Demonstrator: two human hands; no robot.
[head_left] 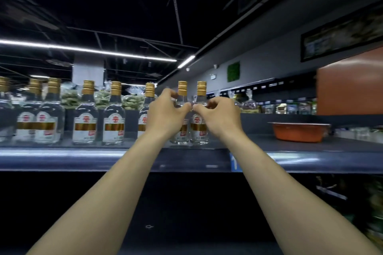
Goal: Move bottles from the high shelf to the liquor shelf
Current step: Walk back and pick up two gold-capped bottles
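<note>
Glass stock: clear bottles with gold caps and white-and-gold labels stand upright along the high shelf.
Pair in work: left bottle and right bottle stand side by side near the shelf's front edge. Both are upright with their bases on the shelf.
Left hand: raised to the pair, fingers curled round the shoulder of the left bottle, thumb toward the gap between the two.
Right hand: raised alongside, fingers curled round the shoulder of the right bottle, thumb tip close to the left thumb.
Grip quality: both grasps look to be at the shoulder, below the cap. How firm they are cannot be told.
Row: at least six more bottles of the same kind stand to the left of the pair, with no hand on them.
Bags: clear packs of green goods sit behind the row.
Basin: orange, on the same shelf to the right, well apart from the pair.
Liquor shelf: not identifiable in this view. The tier below is dark.
Step in hand: judged to be pickup of two bottles at once, with no lift yet.
Done: cannot be told, since no moved bottle is in view.
Left: lift, carry and set down this pair, then the same for the row. Most of the task is judged outstanding.
</note>
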